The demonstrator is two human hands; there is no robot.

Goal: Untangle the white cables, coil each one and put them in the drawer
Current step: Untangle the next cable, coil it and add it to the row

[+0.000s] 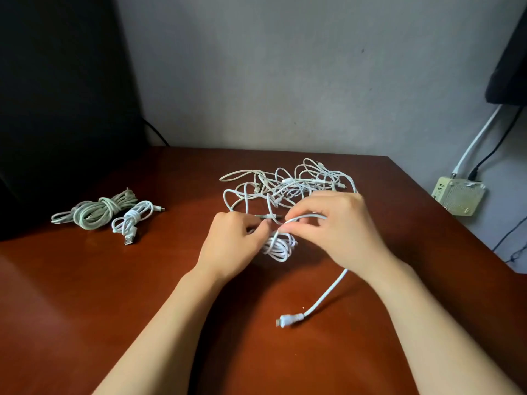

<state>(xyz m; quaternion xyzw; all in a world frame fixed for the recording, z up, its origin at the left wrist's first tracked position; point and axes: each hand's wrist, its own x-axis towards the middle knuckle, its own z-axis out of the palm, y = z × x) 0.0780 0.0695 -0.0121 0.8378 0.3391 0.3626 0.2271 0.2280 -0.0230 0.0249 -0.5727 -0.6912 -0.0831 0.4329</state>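
Loose plug (pixel 289 320) lies nearest, its white cable (pixel 328 292) pinched by left grip (pixel 231 243) and right grip (pixel 339 229) above its coil (pixel 278 248)

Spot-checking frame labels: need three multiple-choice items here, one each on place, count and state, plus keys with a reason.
1. Where on the reddish-brown wooden table does the tangled heap of loose white cables lie?
A. Far side, towards the wall
B. Front edge
C. Left corner

2. How many finished coiled bundles lie at the left?
A. One
B. Two
C. Four

3. The white cable gripped by the left hand and right hand is:
A. Straight
B. Partly coiled, white plug end trailing
C. Cut in two

Key: 1 A, it sits beyond both hands. 2 B, a large greyish one beside a smaller white bundle. 3 B, its coil sits between the hands while the plug lies loose in front.
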